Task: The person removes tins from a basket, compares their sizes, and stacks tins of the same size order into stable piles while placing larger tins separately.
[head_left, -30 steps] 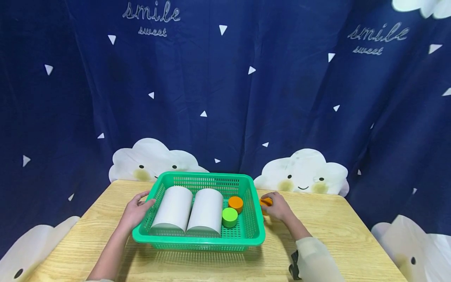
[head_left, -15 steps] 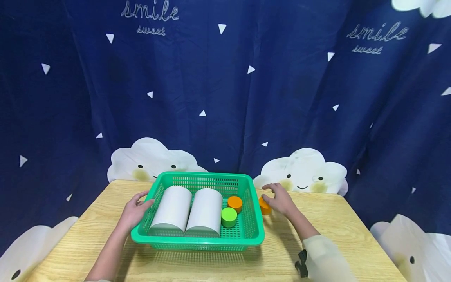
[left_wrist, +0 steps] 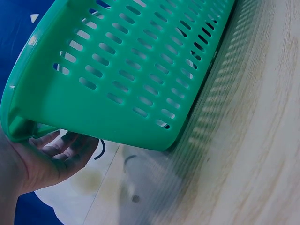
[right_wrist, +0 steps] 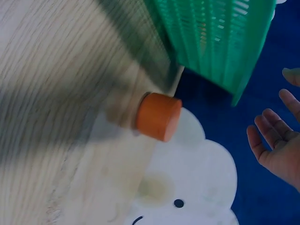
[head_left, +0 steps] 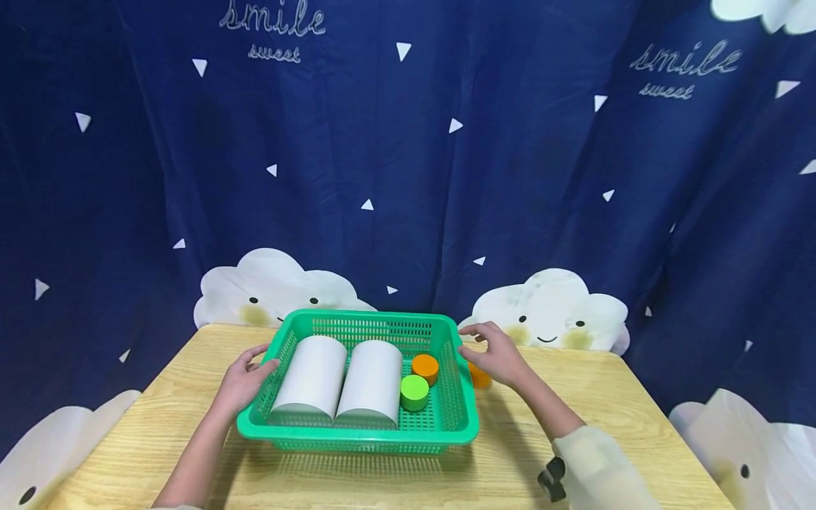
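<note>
A green plastic basket [head_left: 357, 438] stands on the table. My left hand [head_left: 245, 382] holds its left rim, thumb over the edge, fingers outside below it in the left wrist view. Inside lie two white half-cylinder blocks [head_left: 310, 379], side by side. Right of them sit an orange cylinder block [head_left: 425, 368] and a light green cylinder block [head_left: 414, 393]. My right hand [head_left: 500, 354] hovers near the right rim, fingers loosely spread and holding nothing. Partly hidden below it, another orange cylinder block [right_wrist: 158, 116] stands on the table, outside the basket.
The wooden table [head_left: 574, 397] reaches back to a dark blue curtain [head_left: 408, 177] printed with clouds and triangles. A black device [head_left: 553, 478] shows at the right sleeve.
My right hand has let go of the orange cylinder block outside the basket, then risen and moved left to the basket's right rim. The left hand stays on the left rim.
</note>
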Tool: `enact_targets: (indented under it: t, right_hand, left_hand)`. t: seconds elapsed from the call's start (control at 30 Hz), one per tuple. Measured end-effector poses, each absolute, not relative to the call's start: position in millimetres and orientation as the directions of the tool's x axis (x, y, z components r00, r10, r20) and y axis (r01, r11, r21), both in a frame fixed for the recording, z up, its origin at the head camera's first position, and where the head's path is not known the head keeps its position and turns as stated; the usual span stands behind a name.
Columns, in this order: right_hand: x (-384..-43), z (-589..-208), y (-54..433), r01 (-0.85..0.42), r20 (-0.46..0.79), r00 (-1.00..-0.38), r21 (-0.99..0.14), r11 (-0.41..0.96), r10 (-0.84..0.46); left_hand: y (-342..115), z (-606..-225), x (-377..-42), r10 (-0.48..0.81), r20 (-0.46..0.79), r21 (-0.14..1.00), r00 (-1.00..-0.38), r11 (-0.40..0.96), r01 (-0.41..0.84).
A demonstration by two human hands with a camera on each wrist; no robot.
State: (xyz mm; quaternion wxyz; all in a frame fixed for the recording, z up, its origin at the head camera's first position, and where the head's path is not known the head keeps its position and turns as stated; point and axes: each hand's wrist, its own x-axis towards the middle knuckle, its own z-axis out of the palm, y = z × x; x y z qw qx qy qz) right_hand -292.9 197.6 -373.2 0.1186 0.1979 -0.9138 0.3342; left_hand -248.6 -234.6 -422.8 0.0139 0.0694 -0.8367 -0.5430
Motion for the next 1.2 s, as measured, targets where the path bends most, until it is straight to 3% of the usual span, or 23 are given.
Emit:
enact_targets:
  t: [0.33, 0.63, 1.2]
  right_hand:
    - [-280, -367, 172, -0.530, 0.347, -0.848, -0.508, 0.679, -0.402]
    - [-275, -375, 152, -0.541, 0.285, -0.838, -0.538, 0.647, -0.464]
    - [-273, -393, 126, -0.461, 0.128, -0.861, -0.607, 0.647, -0.493]
  left_hand:
    - [-234, -422, -248, -0.131, -0.053, 0.914, -0.990, 0.392, -0.101]
    - [-234, -423, -248, -0.138, -0.050, 0.912, -0.989, 0.398, -0.102]
    - [-234, -423, -248, -0.142, -0.058, 0.914, -0.988, 0.391, -0.110]
